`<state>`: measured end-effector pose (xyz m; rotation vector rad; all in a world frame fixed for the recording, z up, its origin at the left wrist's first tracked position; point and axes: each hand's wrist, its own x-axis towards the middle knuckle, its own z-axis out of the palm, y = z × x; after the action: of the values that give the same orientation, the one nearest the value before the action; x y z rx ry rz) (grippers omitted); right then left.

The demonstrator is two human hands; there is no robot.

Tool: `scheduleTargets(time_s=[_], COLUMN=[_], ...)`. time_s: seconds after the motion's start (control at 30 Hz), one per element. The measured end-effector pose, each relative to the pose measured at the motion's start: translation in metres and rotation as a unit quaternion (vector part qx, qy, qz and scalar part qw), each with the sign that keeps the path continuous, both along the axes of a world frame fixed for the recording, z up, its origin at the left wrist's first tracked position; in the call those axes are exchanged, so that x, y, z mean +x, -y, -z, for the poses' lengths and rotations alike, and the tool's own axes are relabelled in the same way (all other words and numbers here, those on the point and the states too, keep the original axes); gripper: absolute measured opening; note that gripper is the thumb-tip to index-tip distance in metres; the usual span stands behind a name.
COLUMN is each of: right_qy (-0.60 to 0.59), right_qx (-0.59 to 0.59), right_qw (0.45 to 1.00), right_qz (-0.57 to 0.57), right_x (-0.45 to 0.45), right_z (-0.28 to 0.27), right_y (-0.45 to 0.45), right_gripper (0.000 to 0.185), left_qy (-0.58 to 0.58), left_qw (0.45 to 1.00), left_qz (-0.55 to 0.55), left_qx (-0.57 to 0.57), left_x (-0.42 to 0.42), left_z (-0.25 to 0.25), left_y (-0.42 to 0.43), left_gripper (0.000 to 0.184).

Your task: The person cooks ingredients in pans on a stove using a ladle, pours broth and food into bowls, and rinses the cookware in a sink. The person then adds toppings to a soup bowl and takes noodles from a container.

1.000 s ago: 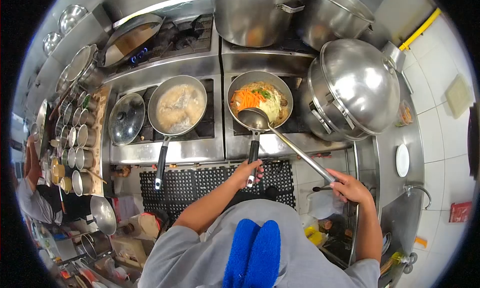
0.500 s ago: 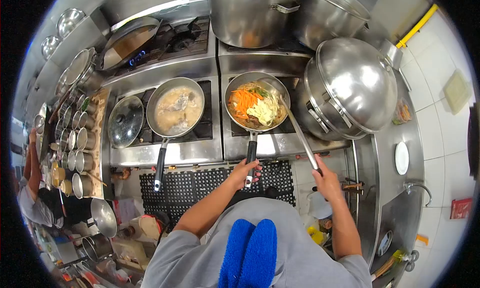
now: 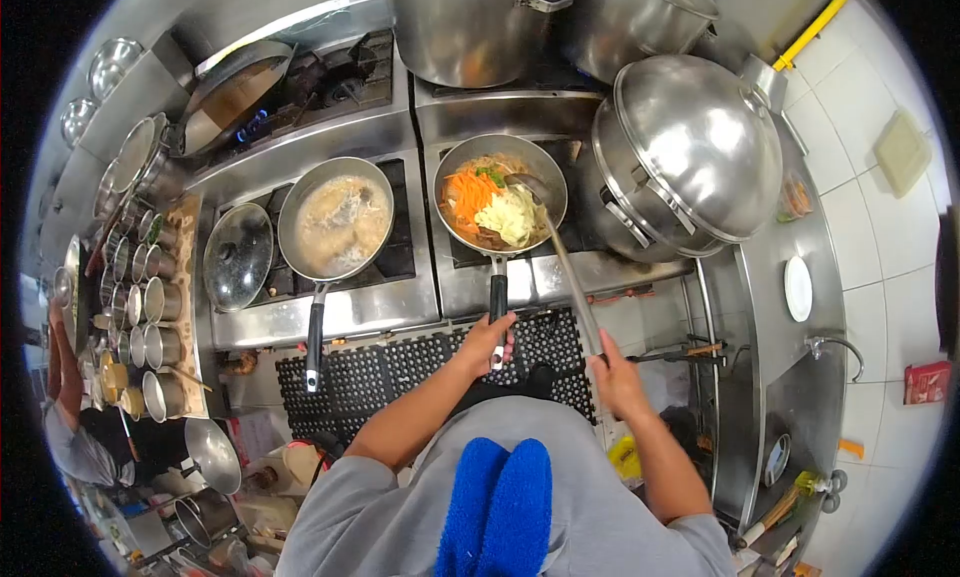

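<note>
My left hand (image 3: 488, 345) is closed around the black handle of a frying pan (image 3: 553, 167) on the right-hand front burner. Inside the pan lie orange carrot strips (image 3: 468, 195), a pale yellow heap of shredded food (image 3: 508, 218) and some chopped greens (image 3: 492, 172). A long metal ladle (image 3: 572, 285) is gripped in my right hand (image 3: 618, 385), its bowl resting among the food at the pan's right side. To the left, a second pan (image 3: 318, 269) holds cloudy, bubbling liquid, and neither hand touches it.
A glass lid (image 3: 238, 257) lies left of the second pan. Large steel pots (image 3: 470, 37) stand behind, and a domed steel vessel (image 3: 695, 147) is close on the right. A wok (image 3: 230, 102) sits over a blue flame. Far left, another person's arm (image 3: 66, 362) reaches toward containers.
The ladle's bowl has shifted left over the food, and my right hand has moved left and down. My left hand keeps its hold. The whole view has shifted slightly.
</note>
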<state>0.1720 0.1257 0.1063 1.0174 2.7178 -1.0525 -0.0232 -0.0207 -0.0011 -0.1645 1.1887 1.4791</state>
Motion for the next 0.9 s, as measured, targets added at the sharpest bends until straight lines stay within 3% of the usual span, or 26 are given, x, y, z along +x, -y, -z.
scheduleTargets(time_s=[0.03, 0.1, 0.23, 0.3, 0.43, 0.47, 0.57, 0.8, 0.9], right_qy=[0.098, 0.165, 0.149, 0.196, 0.293, 0.324, 0.312, 0.239, 0.294], right_qx=[-0.011, 0.117, 0.279, 0.343, 0.415, 0.437, 0.46, 0.428, 0.42], right_qw=[0.995, 0.979, 0.937, 0.894, 0.821, 0.79, 0.773, 0.79, 0.795], right_qz=[0.022, -0.03, -0.15, -0.214, -0.261, -0.283, -0.305, -0.368, -0.324], right_x=[-0.006, -0.006, -0.018, -0.044, -0.099, -0.112, -0.144, -0.164, -0.157], right_z=[-0.028, -0.06, -0.158, -0.217, -0.28, -0.288, -0.299, -0.253, -0.25], right_y=[-0.006, -0.028, -0.079, -0.085, -0.077, -0.072, -0.062, -0.076, -0.07], right_gripper=[0.058, 0.056, 0.053, 0.053, 0.051, 0.049, 0.043, 0.041, 0.042], left_qy=[-0.004, -0.002, -0.003, 0.006, 0.029, 0.035, 0.041, 0.053, 0.056], left_qw=[1.0, 1.0, 1.0, 1.0, 0.998, 0.997, 0.996, 0.993, 0.993], left_qz=[-0.001, -0.001, 0.003, -0.003, -0.033, -0.045, -0.052, -0.061, -0.05], left_qx=[-0.001, 0.008, 0.01, 0.023, 0.044, 0.051, 0.062, 0.08, 0.091], left_x=[0.0, -0.001, -0.001, -0.001, 0.001, 0.001, 0.002, 0.003, 0.001], left_z=[-0.001, -0.001, 0.003, 0.003, 0.002, 0.003, 0.001, 0.008, 0.009], left_y=[0.001, 0.002, 0.002, 0.002, 0.001, 0.001, 0.003, 0.004, 0.007], left_gripper=[0.027, 0.028, 0.027, 0.026, 0.024, 0.024, 0.022, 0.021, 0.026])
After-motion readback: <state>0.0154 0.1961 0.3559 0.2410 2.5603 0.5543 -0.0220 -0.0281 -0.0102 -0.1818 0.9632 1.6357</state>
